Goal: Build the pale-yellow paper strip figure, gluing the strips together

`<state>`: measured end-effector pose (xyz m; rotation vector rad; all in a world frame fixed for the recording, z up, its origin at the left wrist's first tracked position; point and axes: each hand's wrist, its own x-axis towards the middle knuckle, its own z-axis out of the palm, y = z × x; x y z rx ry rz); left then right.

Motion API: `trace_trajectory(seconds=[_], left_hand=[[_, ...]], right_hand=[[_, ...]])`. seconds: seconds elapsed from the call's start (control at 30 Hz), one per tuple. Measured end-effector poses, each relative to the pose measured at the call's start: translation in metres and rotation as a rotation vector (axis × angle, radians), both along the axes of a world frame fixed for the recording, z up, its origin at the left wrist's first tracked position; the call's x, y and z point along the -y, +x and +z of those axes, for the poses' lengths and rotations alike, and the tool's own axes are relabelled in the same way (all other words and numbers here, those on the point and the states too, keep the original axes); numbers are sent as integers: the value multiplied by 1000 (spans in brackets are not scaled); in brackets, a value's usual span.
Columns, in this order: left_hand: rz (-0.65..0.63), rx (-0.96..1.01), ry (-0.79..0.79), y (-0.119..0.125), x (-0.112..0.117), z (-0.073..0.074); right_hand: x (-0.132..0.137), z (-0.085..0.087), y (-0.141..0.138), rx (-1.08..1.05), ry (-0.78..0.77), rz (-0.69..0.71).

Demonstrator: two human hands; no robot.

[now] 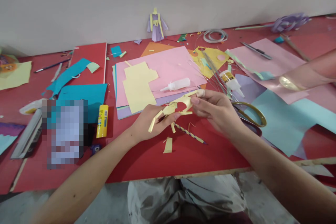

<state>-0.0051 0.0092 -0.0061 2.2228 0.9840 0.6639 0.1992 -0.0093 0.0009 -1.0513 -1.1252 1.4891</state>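
Observation:
A pale yellow paper cutout (170, 107) with thin folded strips and a rounded gap is held just above the red tabletop. My left hand (147, 122) is closed on its left side, thumb on top. With thumb and fingertips, my right hand (217, 110) pinches its right end; a whitish bit shows at those fingertips. Below lie a dotted pencil (193, 134) and a small yellow paper scrap (168, 145). Beside my right hand are scissors with olive handles (252, 113) and a glue bottle (232, 81).
Pink sheets (168, 59) carry yellow paper (139, 87) and a white squeeze bottle (181, 84). A yellow glue stick (102, 120) stands left. A purple paper figure (156, 26) leans on the wall. Another person's arm (312, 71) reaches in from the right, near a craft knife (257, 50).

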Motion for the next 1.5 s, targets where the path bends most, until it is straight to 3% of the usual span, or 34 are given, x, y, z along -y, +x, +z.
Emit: trace_trajectory(seconds=[0.2,0.73,0.93,1.13,1.5], left_hand=[[8,-19,13,0,0,0],[21,-4,3,0,-1,1],[64,12,-216,0,0,6],[36,97,-368,-2,0,9],[-8,42,-360,0,-1,14]], right_hand=[[-3,1,0,-167,-110,87],[-4,-1,4,-195,-282,112],[-3,-1,6,-150,-323,190],[-5,-3,6,-140,-315,144],[-3,-2,-4,-19,-85,95]])
